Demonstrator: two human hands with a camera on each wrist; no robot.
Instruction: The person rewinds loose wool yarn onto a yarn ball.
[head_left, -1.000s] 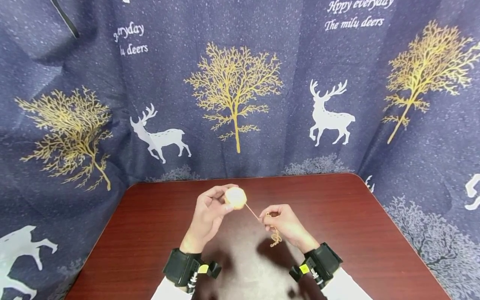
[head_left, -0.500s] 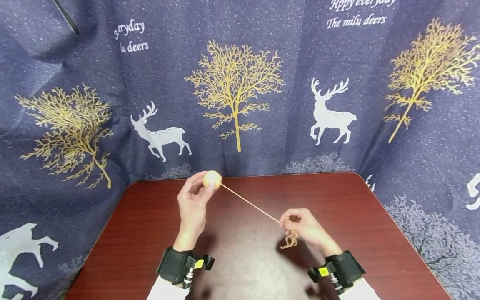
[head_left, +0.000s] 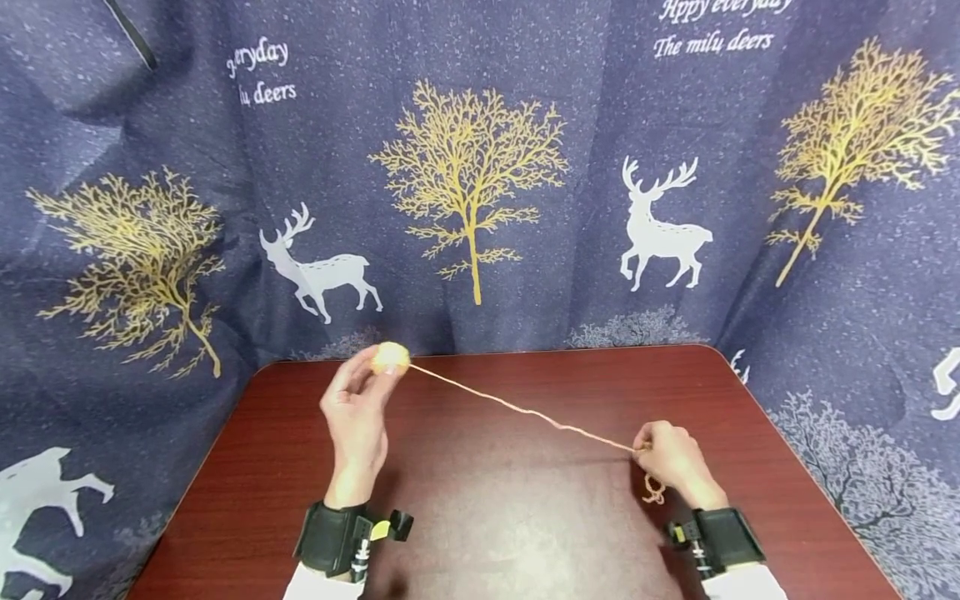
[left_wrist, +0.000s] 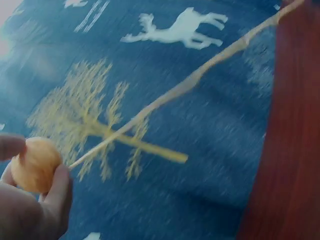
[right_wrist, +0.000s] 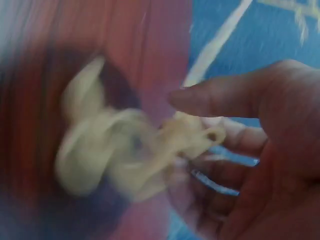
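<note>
A small pale-yellow ball of yarn [head_left: 391,357] is pinched between the thumb and fingers of my left hand [head_left: 358,425], raised over the far left of the table. From the ball a strand of yarn [head_left: 525,410] runs down to the right, slightly wavy, to my right hand [head_left: 673,457]. That hand pinches the strand, and a curly loose tail [head_left: 654,490] hangs below its fingers. In the right wrist view the bunched tail [right_wrist: 100,145] is blurred, with the thumb and fingers around its upper part. The left wrist view shows the ball [left_wrist: 37,165] held at the fingertips.
Below the hands lies a reddish-brown table [head_left: 480,492] with rounded far corners and a bright glare patch near its front. Behind it hangs a dark blue curtain [head_left: 525,317] printed with trees and deer. Both wrists wear black camera straps [head_left: 333,537].
My hands have moved apart, the left with the ball to the left and upward, the right to the right. The strand between them has grown much longer and now looks less taut.
</note>
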